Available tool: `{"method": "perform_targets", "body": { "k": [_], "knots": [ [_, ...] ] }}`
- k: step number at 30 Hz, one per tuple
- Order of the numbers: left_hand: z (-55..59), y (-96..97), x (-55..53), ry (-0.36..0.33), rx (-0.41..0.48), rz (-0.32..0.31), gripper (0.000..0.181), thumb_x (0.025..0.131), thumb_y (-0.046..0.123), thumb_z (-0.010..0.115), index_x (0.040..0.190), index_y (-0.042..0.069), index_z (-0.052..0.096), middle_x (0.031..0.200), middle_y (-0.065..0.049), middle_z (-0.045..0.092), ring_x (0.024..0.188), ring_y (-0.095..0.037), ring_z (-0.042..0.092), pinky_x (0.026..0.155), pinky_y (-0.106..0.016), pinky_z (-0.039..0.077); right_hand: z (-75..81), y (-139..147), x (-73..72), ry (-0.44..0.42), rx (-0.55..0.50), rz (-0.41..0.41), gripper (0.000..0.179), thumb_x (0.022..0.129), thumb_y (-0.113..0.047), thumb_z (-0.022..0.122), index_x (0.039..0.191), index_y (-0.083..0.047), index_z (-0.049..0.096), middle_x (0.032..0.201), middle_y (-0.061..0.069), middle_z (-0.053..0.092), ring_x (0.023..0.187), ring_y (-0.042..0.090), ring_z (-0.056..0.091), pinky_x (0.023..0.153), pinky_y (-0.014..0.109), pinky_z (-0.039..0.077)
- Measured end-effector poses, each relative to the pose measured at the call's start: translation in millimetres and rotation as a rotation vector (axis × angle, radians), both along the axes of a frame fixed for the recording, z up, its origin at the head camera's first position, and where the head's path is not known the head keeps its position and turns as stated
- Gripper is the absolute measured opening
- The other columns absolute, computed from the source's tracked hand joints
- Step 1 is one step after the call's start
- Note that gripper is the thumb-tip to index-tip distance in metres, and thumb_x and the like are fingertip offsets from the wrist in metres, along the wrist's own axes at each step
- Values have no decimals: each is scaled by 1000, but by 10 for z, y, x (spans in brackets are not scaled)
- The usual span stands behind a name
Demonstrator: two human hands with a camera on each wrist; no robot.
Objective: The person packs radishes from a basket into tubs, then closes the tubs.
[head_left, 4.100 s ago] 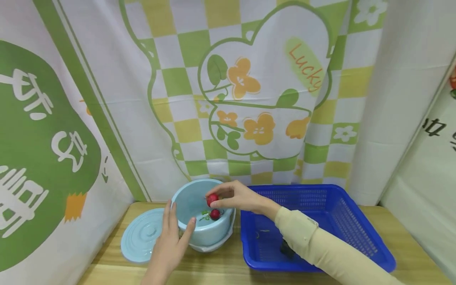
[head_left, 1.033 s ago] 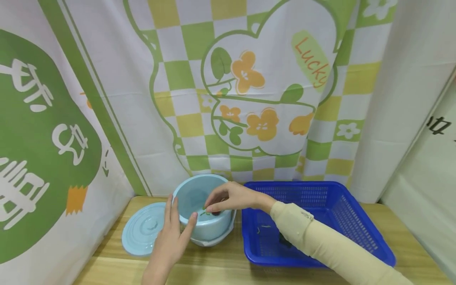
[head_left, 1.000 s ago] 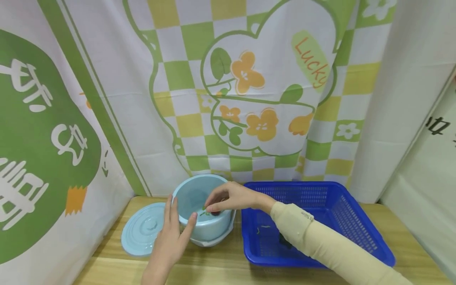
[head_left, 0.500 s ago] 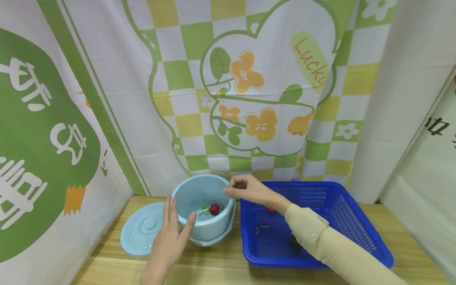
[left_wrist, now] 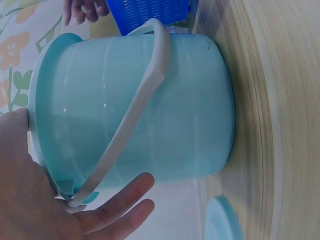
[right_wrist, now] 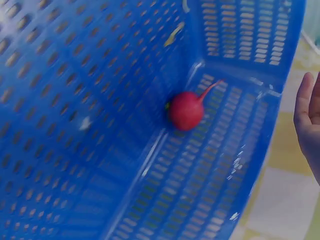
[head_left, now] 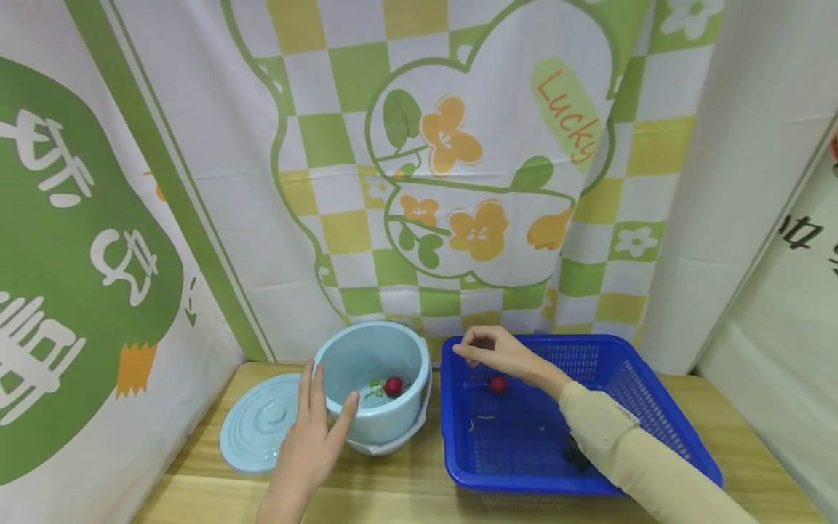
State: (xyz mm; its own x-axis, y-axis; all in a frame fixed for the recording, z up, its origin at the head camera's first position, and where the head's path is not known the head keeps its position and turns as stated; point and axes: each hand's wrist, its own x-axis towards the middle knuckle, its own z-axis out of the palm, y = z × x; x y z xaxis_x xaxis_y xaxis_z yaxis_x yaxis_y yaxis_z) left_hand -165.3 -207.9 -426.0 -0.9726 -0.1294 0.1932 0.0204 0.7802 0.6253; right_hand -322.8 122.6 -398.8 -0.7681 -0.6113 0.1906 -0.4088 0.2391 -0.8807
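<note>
My left hand rests with extended fingers at the near-left rim of a light blue bucket; the left wrist view shows its pale handle hanging down the side. Inside the bucket lies a red radish beside some green sprigs. My right hand is over the back-left corner of a blue plastic basket, fingers loosely bent, with nothing visible between them. Below it, another red radish sits in the basket, its thin root showing in the right wrist view.
A round light blue lid lies on the wooden table left of the bucket. Thin yellow-green bits and a dark object, partly behind the right sleeve, are in the basket. A printed curtain hangs close behind.
The right hand, which held a radish over the bucket in the oldest frame, has come up out of the bucket and moved right over the basket. The basket's radish has come into view. Left hand stays.
</note>
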Motion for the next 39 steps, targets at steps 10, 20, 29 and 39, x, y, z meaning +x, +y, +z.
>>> {"method": "perform_targets", "body": {
  "k": [10, 20, 29, 39],
  "knots": [
    [-2, 0, -2, -10, -2, 3, 94, 107, 70, 37, 171, 11, 3, 178, -2, -10, 125, -61, 56, 86, -72, 54, -166, 257, -84, 24, 35, -25, 16, 102, -21, 74, 98, -5, 72, 101, 9, 70, 95, 26, 69, 85, 48, 61],
    [4, -1, 1, -23, 4, 6, 94, 107, 70, 37, 171, 12, 2, 177, -1, -12, 127, -62, 54, 88, -74, 52, -245, 461, -105, 61, 183, -47, 31, 99, -22, 77, 120, 1, 74, 117, 14, 74, 112, 30, 68, 102, 50, 51],
    [7, 1, 3, -28, 2, 1, 94, 106, 72, 35, 171, 12, 1, 177, -1, -13, 127, -63, 53, 88, -75, 52, -360, 571, -165, 131, 285, -50, 35, 97, -22, 79, 122, 1, 74, 121, 18, 74, 108, 32, 70, 96, 50, 55],
    [0, -3, -4, -20, -6, 0, 95, 106, 71, 36, 171, 11, 2, 177, -1, -12, 126, -61, 55, 86, -73, 53, -464, 582, -167, 283, 431, 1, 36, 93, -19, 83, 122, 0, 76, 116, 13, 77, 105, 34, 74, 96, 54, 57]
  ]
}}
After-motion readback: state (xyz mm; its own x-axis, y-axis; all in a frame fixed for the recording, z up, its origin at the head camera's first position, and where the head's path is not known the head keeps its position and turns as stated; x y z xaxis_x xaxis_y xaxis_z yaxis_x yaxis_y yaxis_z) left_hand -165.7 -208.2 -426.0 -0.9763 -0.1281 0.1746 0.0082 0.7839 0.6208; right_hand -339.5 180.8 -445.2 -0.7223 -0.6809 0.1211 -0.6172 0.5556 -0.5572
